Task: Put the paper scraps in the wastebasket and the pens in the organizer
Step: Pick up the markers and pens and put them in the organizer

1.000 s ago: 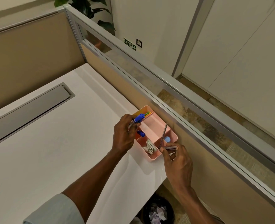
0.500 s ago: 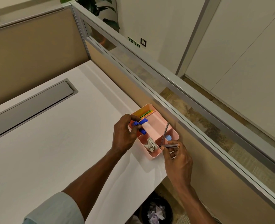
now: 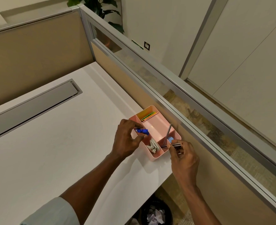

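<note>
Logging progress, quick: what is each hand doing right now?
Left hand: closed on blue-capped pens over the pink plastic organizer.
Right hand: closed on a bundle of thin dark pens.

A pink plastic organizer [image 3: 156, 127] with several compartments sits at the right edge of the white table [image 3: 53, 143], just right of the frame's centre. Blue-capped pens [image 3: 142, 131] lie across its left rim, pinched in the left hand [image 3: 126, 140]. A bundle of thin dark pens [image 3: 174, 145] lies level over its lower-right corner, held in the right hand [image 3: 184, 158]; one more dark pen [image 3: 168, 133] leans upright in the right compartment. At the bottom of the frame, a black wastebasket [image 3: 156, 213] holds crumpled white paper scraps [image 3: 155, 216].
</note>
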`<state>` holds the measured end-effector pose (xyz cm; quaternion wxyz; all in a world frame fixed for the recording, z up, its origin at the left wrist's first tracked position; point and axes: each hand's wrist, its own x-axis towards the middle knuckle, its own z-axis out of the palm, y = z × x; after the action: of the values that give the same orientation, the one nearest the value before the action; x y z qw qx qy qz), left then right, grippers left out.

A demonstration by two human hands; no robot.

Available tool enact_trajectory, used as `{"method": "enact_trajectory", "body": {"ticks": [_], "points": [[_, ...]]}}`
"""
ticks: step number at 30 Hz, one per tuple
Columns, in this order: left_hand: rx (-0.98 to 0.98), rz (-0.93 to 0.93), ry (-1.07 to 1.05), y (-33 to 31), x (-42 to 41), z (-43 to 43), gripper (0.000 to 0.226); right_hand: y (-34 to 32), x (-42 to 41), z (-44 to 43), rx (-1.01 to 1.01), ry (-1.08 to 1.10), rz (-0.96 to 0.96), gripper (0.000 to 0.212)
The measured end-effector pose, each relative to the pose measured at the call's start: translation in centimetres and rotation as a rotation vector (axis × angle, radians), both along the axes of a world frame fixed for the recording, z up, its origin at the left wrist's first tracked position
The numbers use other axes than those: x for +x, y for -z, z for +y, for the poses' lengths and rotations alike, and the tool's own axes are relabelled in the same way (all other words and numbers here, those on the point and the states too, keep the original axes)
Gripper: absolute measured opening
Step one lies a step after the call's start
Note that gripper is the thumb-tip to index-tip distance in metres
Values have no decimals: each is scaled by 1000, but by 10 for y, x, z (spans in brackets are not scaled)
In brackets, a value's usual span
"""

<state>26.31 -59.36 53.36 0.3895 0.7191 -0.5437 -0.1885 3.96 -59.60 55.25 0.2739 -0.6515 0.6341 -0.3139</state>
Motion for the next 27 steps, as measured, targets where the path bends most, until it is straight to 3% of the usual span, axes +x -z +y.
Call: {"method": "enact_trajectory", "body": {"ticks": [4,11,17,27], "points": [[-13,-22,1,5,-3,2,29,-13,4,-10,-14,-50,44,26],[-20,-159,121,10,-3,5,39,-26,10,-36,32,-173,298,36],[-43,-192,153,8,-4,8,43,-22,12,-47,37,-83,150,42],[31,-220,168,0,-2,5,40,-26,24,-63,26,-156,201,38]]}}
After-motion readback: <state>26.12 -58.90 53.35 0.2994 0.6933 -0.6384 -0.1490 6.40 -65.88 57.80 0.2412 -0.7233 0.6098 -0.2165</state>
